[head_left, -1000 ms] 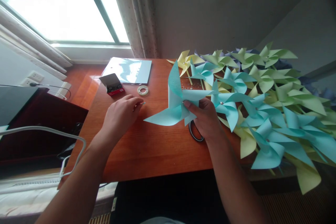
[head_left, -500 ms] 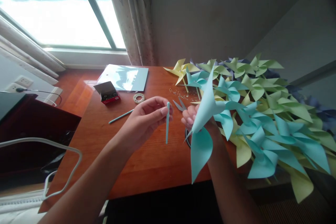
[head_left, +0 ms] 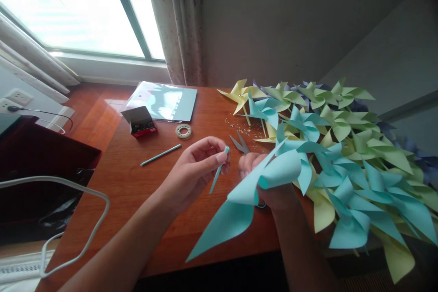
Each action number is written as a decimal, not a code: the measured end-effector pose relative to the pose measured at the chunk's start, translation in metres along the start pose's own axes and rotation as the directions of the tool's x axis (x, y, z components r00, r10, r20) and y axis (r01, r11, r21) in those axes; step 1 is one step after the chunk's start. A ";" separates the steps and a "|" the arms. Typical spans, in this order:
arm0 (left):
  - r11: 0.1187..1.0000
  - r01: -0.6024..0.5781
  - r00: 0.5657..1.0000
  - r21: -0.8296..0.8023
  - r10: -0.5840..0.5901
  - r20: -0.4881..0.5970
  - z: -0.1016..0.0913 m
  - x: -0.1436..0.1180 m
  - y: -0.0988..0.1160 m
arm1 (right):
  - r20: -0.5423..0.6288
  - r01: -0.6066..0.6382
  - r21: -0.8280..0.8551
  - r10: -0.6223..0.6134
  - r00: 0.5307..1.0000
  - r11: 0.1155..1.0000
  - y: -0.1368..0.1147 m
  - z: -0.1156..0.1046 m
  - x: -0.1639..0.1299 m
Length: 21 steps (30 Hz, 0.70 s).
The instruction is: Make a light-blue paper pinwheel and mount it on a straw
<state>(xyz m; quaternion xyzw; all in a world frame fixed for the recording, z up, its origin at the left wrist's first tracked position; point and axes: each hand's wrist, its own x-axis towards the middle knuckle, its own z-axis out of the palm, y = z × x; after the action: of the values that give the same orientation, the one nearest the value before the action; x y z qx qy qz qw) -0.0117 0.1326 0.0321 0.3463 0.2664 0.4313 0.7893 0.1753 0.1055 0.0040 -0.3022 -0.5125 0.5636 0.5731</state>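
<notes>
My left hand (head_left: 198,169) pinches the top end of a light blue paper stick (head_left: 218,171), which hangs down and to the left from my fingertips. My right hand (head_left: 270,182) grips a light blue paper pinwheel (head_left: 260,187) by its middle, its blades tipped toward me and covering most of the hand. The stick's top end is a short gap left of the pinwheel's centre. Both hands hover above the wooden table (head_left: 191,219).
A second blue stick (head_left: 160,154) lies on the table, with a tape roll (head_left: 183,131), a small red box of pins (head_left: 141,122), a blue paper sheet (head_left: 164,100), scissors (head_left: 241,143) and scattered small pins nearby. A big heap of blue, green and yellow pinwheels (head_left: 342,146) fills the right side. White cable at left.
My left hand picked a blue stick off the table and brought it up beside the pinwheel. My right hand has turned the pinwheel over, its blades now tipped toward me.
</notes>
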 end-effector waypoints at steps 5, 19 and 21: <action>0.997 0.017 1.000 0.080 -0.016 -0.012 -0.006 0.000 -0.001 | 0.156 0.027 -0.213 0.006 0.988 0.977 -0.016 0.002 -0.002; 0.974 0.171 0.985 0.147 -0.174 0.003 -0.005 0.007 -0.003 | 0.090 0.190 -0.469 -0.167 0.982 0.863 -0.026 0.005 -0.006; 0.976 0.157 0.987 0.152 -0.158 -0.003 -0.006 0.007 -0.004 | 0.091 0.193 -0.472 -0.170 0.981 0.860 -0.026 0.005 -0.006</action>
<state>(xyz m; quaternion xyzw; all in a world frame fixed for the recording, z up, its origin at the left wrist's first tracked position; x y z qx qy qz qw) -0.0104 0.1394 0.0238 0.3854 0.3213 0.3442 0.7935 0.1800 0.0941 0.0284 -0.3716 -0.6751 0.3699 0.5190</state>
